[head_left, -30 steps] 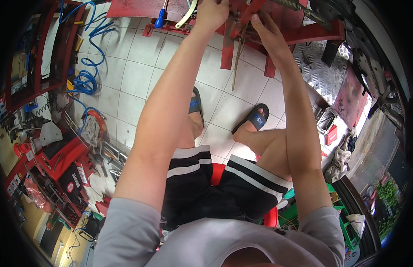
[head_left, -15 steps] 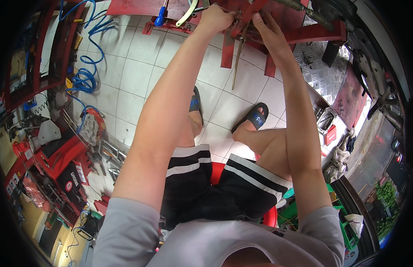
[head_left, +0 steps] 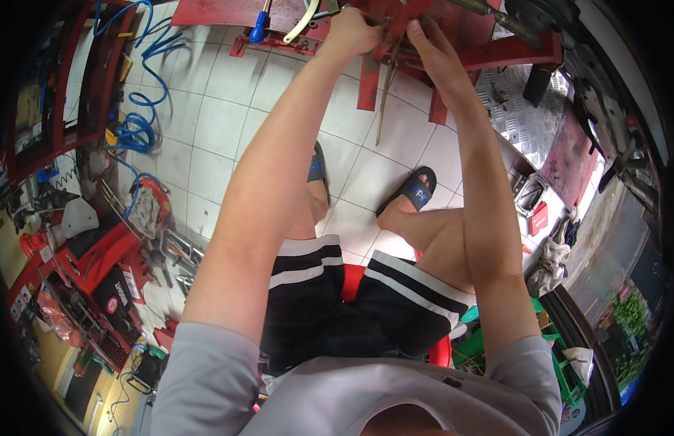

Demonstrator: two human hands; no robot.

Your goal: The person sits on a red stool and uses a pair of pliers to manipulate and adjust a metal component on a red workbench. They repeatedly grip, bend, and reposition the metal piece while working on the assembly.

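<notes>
Hands (head_left: 353, 33) half-curled at red frame (head_left: 505, 53)

At the top centre of the frame, the left hand (head_left: 353, 33) curls beside a red metal bar (head_left: 399, 23), what it grips hidden; the right hand (head_left: 436, 49) is just right of the bar, thumb raised. A thin rod (head_left: 383, 109) hangs between them. Left of the hands, a blue-handled screwdriver (head_left: 257, 30) and a pale curved tool (head_left: 300, 26) lie at the red worktop (head_left: 213, 11). A coiled blue hose (head_left: 139, 136) hangs at upper left.
</notes>
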